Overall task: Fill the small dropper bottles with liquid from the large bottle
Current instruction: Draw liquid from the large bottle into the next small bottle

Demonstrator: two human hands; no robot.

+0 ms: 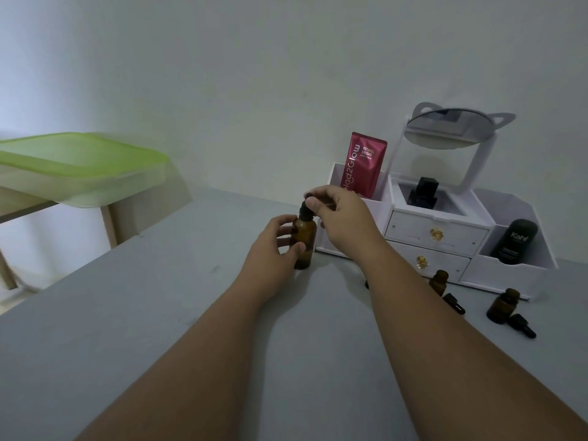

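Two hands hold the large amber bottle (304,246): the left hand (280,240) curls fingers and thumb round its body, and the right hand (340,218) pinches the black dropper cap (306,210) on its neck. It stands upright on the grey table (159,313), just beside the white drawer organiser (445,237). Further right, two small dropper bottles (439,281) (502,305) stand uncapped before the organiser, their black droppers (455,303) (521,325) lying beside them.

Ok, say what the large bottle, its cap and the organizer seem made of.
large bottle: likely amber glass; brown, translucent, slight sheen.
dropper cap: matte black, probably rubber or plastic.
organizer: flat white matte panels; plastic or board, cannot tell which.
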